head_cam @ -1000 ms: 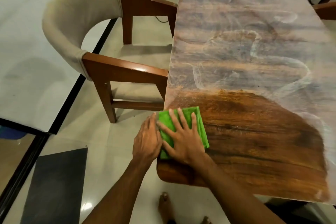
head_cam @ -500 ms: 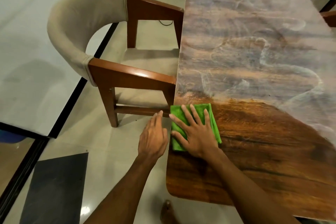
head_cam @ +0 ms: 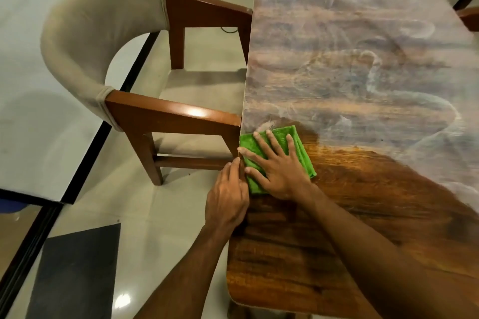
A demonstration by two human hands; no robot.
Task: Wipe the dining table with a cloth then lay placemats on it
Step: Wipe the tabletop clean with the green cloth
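A wooden chair [head_cam: 171, 114] stands beyond and left of the left hand [head_cam: 228, 197], which lies with straight fingers against the dining table [head_cam: 363, 228]'s side edge. Just right of it, the right hand [head_cam: 281, 172] presses flat, fingers spread, on the folded green cloth [head_cam: 302, 149]. Past its fingertips the tabletop looks hazy white.

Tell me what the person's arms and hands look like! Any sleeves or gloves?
No sleeves and no gloves. Both arms are bare as far as the picture shows, and the left hand and right hand are bare too. I see no watch, bracelet or ring on the wrists or fingers.
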